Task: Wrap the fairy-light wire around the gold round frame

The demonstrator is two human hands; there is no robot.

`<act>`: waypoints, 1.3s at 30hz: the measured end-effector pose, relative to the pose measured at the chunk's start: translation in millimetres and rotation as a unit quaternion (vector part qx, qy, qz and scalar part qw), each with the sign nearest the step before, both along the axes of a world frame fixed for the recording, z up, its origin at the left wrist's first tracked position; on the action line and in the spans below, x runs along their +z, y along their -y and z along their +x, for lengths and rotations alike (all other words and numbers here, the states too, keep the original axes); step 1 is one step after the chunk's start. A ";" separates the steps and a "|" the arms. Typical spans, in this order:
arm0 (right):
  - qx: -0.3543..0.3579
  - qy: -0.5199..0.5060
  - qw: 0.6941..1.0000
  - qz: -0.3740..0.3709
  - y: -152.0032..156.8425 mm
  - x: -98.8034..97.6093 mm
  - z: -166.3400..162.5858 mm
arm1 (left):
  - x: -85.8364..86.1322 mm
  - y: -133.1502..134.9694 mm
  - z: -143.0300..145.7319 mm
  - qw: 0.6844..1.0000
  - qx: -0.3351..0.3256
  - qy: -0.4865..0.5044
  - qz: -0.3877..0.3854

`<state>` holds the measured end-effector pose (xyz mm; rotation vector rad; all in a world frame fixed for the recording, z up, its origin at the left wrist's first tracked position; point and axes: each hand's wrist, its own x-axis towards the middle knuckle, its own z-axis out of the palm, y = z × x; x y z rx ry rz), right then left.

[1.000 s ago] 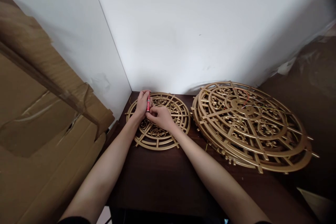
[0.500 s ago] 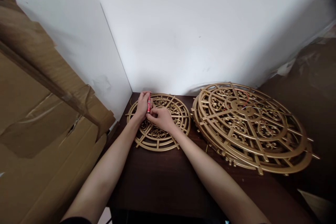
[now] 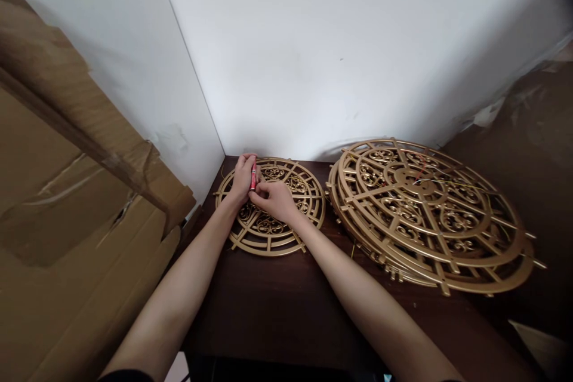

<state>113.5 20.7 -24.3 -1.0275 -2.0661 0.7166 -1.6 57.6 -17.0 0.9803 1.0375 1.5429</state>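
Note:
My left hand [image 3: 243, 180] is wrapped round a slim red pen-like tool [image 3: 253, 176] with a pale band near its middle. It is held above the left side of a round gold openwork panel [image 3: 269, 245] with scrollwork and spokes. My right hand [image 3: 276, 198] is closed in a pinch at the tool's near end, its fingertips beside the left hand. Whatever the right fingertips grip is too small to make out. Both hands hide part of the panel, which lies flat on a dark brown table [image 3: 273, 298].
To the right, a stack of larger gold openwork panels [image 3: 425, 215] lies slightly tilted, with thin red and yellow wires on top. A white wall [image 3: 304, 71] rises behind the table. Torn cardboard [image 3: 89, 221] stands at the left, and a brown covered surface [image 3: 514, 149] at the right.
The view has shifted very slightly. Both hands keep nearly the same place and hold on the red tool; the panels have not visibly moved.

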 end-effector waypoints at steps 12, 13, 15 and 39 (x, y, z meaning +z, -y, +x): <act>0.012 -0.015 1.000 -0.008 -1.8 -1.8 0.4 | 1.7 1.4 0.7 1.000 0.004 -0.008 0.000; 0.011 -0.015 1.000 -0.007 -1.8 -1.7 0.4 | 1.4 1.3 0.6 1.000 0.003 -0.007 0.003; 0.011 -0.014 1.000 -0.007 -1.9 -1.3 0.5 | 0.9 1.4 0.4 1.000 0.000 -0.004 0.008; 0.042 -0.087 0.994 -0.051 -3.3 -1.7 5.1 | 4.5 4.4 -1.9 0.996 -0.019 0.086 0.001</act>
